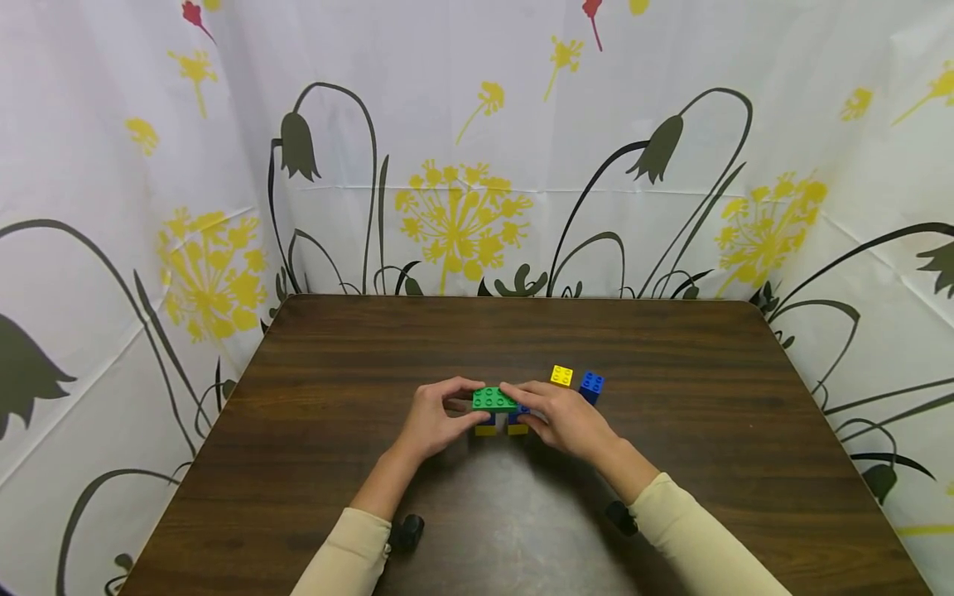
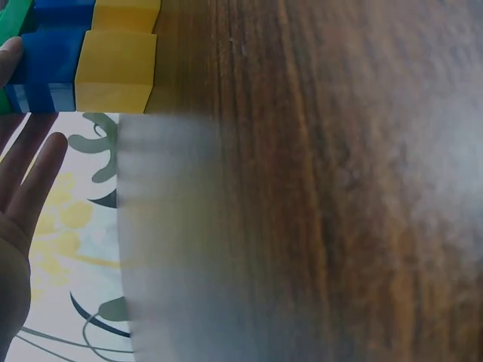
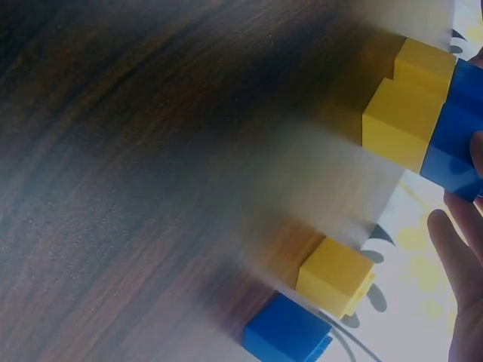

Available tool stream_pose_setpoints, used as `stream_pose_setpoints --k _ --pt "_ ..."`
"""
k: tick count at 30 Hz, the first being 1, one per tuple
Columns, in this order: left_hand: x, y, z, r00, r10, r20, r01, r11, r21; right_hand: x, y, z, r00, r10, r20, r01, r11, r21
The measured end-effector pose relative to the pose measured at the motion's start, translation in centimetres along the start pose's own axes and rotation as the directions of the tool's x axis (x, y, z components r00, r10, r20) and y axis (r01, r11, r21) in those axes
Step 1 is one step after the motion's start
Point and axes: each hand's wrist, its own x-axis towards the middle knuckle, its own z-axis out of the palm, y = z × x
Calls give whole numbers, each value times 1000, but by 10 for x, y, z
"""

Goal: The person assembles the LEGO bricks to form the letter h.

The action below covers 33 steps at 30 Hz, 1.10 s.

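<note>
Green brick [image 1: 492, 401] over two blue-on-yellow stacks [image 1: 486, 430] on dark wood-grain table [image 1: 350, 356]. Is pinched at left end by left hand [image 1: 435, 419]. Also touches right hand [image 1: 570, 420], curled narrowly about right stack [image 1: 517, 430]. Just behind right hand: loose yellow brick [image 1: 562, 376], then loose blue brick [image 1: 591, 386], near each other.

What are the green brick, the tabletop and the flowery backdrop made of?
Green brick: most likely hard plastic, smooth, with neat molded-looking round studs.
Tabletop: brown wood grain with a soft sheen; solid wood or wood-look laminate, I can't tell which.
Flowery backdrop: a thin, printed sheet, judging by its folds and creases; fabric or plastic, the look leaves open.
</note>
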Motion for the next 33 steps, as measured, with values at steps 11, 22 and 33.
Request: stream_pose_setpoints --k 11,22,33 --pt "0 8 0 1000 7 4 -7 996 88 1 -6 -2 1000 15 11 -15 999 -47" --pt "0 8 -1 999 20 28 -24 992 121 1 -9 -1 999 44 6 -44 998 -49" --pt "0 9 -3 1000 -5 27 0 981 194 3 -12 -2 997 71 12 -71 996 -56"
